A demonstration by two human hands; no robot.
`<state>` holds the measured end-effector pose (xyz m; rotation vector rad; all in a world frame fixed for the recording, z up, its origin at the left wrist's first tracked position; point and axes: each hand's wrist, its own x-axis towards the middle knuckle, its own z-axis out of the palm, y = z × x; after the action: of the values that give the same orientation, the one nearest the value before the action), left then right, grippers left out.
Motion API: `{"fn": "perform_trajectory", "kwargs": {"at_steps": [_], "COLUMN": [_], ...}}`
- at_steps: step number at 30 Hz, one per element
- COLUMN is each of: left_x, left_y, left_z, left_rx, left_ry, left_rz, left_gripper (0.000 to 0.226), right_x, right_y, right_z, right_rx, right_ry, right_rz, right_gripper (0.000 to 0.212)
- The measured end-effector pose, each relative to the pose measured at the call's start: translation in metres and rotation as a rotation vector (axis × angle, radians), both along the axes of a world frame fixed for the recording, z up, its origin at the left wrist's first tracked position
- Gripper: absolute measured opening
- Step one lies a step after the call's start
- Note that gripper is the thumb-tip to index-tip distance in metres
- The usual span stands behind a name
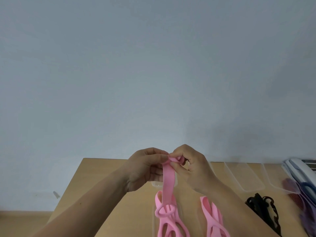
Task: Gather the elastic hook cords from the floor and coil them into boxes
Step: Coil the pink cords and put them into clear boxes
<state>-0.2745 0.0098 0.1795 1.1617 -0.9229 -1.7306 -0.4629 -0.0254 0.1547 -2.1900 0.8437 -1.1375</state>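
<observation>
A pink elastic strap [168, 178] hangs from both my hands above a wooden table [106, 189]. My left hand [145, 168] pinches its upper end from the left. My right hand [189, 166] curls round the folded top of the same strap. The strap's lower end passes through a pink buckle [166, 211] among more pink cords [171, 226] lying at the table's near edge. A second pink cord bundle [213, 218] lies to the right. A clear plastic box [156, 184] shows partly behind my hands.
Empty clear boxes [239, 177] line the table's back right. A black hook cord [263, 209] lies right of my right forearm. Blue, purple and red cords [301, 194] sit in boxes at the far right. A plain grey wall [153, 65] fills the upper view.
</observation>
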Motion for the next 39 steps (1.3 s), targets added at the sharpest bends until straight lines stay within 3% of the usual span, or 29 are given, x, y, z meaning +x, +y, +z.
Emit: {"fn": "perform_trajectory", "kwargs": {"at_steps": [2, 7, 12, 16, 21, 31, 36, 39], "left_x": [0.0, 0.0, -0.002, 0.001, 0.008, 0.011, 0.009, 0.008], "left_y": [0.001, -0.001, -0.001, 0.002, 0.004, 0.003, 0.0, 0.0], "left_z": [-0.001, -0.002, -0.001, -0.003, 0.001, 0.003, 0.002, 0.0], "left_rx": [0.001, -0.065, -0.172, -0.126, -0.051, -0.021, -0.031, -0.015], "left_ry": [0.015, -0.026, -0.087, -0.056, -0.037, -0.064, -0.028, -0.019], "left_rz": [0.008, 0.047, 0.091, 0.047, -0.01, -0.08, -0.046, -0.017], "left_gripper": [0.021, 0.019, 0.022, 0.041, 0.028, 0.036, 0.028, 0.017], "right_x": [-0.004, -0.007, -0.006, -0.006, -0.001, 0.002, 0.005, 0.005], "right_y": [0.0, 0.0, -0.004, -0.005, -0.003, 0.001, 0.001, -0.001], "right_z": [0.0, 0.0, 0.0, 0.001, 0.001, -0.003, -0.007, -0.009], "right_rx": [0.087, 0.544, 0.621, 0.547, 0.427, 0.288, 0.025, 0.0], "right_ry": [-0.021, -0.238, -0.262, -0.231, -0.132, -0.085, -0.05, -0.079], "right_rz": [0.031, 0.144, 0.07, 0.073, 0.069, 0.034, 0.016, 0.031], "right_gripper": [0.024, 0.021, 0.017, 0.011, 0.017, 0.027, 0.027, 0.03]}}
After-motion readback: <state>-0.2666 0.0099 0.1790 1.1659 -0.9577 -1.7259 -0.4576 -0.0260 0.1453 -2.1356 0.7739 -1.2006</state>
